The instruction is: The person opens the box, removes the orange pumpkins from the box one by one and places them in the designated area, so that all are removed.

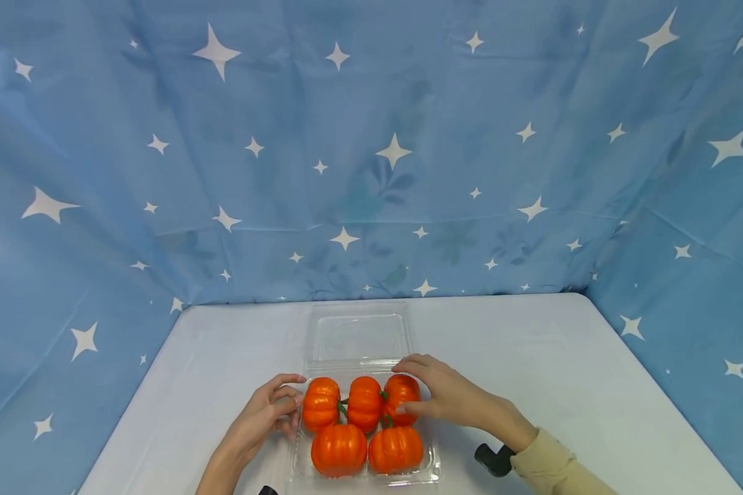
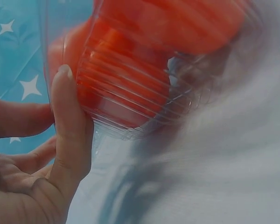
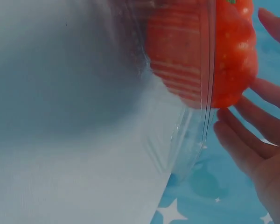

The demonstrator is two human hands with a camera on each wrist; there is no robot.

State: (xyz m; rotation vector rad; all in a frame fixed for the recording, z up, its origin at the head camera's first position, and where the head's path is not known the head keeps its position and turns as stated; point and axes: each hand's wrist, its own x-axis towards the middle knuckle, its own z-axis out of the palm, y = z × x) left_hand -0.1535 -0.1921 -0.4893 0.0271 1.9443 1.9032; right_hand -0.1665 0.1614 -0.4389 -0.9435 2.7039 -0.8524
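A clear plastic clamshell container [image 1: 436, 454] lies on the table with its lid [image 1: 359, 337] folded back. Several orange toy pumpkins [image 1: 338, 450] with green stems fill its base, three behind and two in front. At the left rim, my left hand [image 1: 263, 416] pinches the container's edge; the left wrist view shows a thumb [image 2: 67, 107] against the ribbed wall. My right hand [image 1: 448, 392] surrounds the back right pumpkin [image 1: 401, 392], fingers loosely spread. In the right wrist view, fingertips [image 3: 224, 114] touch or nearly touch that pumpkin, while the thumb stands apart from it.
The white table [image 1: 532, 357] extends to both sides of the container. A blue curtain [image 1: 371, 192] with white stars hangs behind and beside it. A black device [image 1: 495, 459] is at the right wrist, near a beige sleeve [image 1: 551, 460].
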